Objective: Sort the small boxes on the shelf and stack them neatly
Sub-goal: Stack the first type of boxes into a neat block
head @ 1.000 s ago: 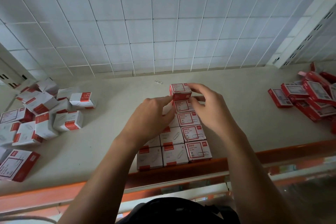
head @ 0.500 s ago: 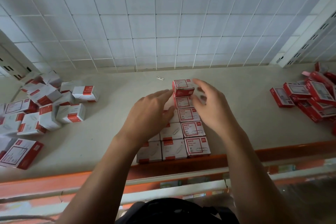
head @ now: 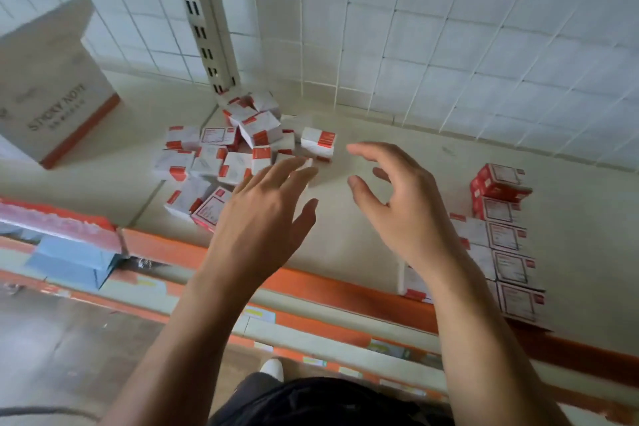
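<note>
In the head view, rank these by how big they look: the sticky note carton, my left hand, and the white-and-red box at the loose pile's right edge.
1. sticky note carton, clearly largest.
2. left hand, nearer the camera, so it looks bigger than it is.
3. white-and-red box, smallest.

i see left hand (head: pixel 262 214) open, fingers (head: pixel 290 169) spread over the near edge of the loose pile of small boxes (head: pixel 235 152) | right hand (head: pixel 404 211) beside it, fingers loosely curled, holding nothing | neat rows of boxes (head: pixel 508 239) at right on the shelf (head: pixel 345 245) | sticky-note carton (head: pixel 52 90) stands far left
</note>
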Action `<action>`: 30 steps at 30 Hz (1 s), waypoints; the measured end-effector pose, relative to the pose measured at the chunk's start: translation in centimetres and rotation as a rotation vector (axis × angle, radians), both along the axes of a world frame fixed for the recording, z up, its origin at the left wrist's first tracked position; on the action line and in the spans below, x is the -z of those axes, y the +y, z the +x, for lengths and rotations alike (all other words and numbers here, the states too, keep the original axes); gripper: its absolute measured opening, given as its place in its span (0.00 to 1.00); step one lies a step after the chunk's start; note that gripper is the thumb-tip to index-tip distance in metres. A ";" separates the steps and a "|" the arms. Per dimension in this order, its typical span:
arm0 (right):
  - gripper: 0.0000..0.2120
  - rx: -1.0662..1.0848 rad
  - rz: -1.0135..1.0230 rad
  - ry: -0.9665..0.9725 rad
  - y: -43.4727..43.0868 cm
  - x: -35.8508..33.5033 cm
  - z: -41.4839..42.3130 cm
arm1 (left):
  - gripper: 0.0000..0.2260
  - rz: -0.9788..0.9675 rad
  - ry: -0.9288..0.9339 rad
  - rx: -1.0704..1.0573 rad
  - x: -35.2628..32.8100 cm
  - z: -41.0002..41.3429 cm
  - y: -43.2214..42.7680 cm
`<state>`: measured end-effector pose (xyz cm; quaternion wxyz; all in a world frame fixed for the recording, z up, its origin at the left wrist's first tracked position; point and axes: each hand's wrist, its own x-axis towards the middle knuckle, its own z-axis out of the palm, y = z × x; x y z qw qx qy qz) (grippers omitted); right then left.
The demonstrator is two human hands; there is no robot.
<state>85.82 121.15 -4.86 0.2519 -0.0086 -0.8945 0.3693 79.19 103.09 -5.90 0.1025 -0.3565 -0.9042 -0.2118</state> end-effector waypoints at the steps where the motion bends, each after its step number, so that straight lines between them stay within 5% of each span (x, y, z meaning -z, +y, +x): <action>1: 0.17 -0.026 0.002 0.003 -1.1 0.1 -0.7 | 0.18 0.005 -0.002 -0.029 0.1 -0.3 -1.3; 10: 0.16 -0.115 -0.001 -0.002 -7.8 1.5 -4.2 | 0.18 0.016 -0.039 -0.150 0.9 -2.2 -9.1; 20: 0.25 -0.152 -0.044 -0.232 -13.1 4.0 -5.5 | 0.17 0.028 -0.038 -0.185 1.9 -3.2 -13.3; 30: 0.22 -0.037 -0.071 -0.182 -12.5 3.9 -4.4 | 0.19 0.124 -0.124 -0.254 2.8 -4.3 -12.5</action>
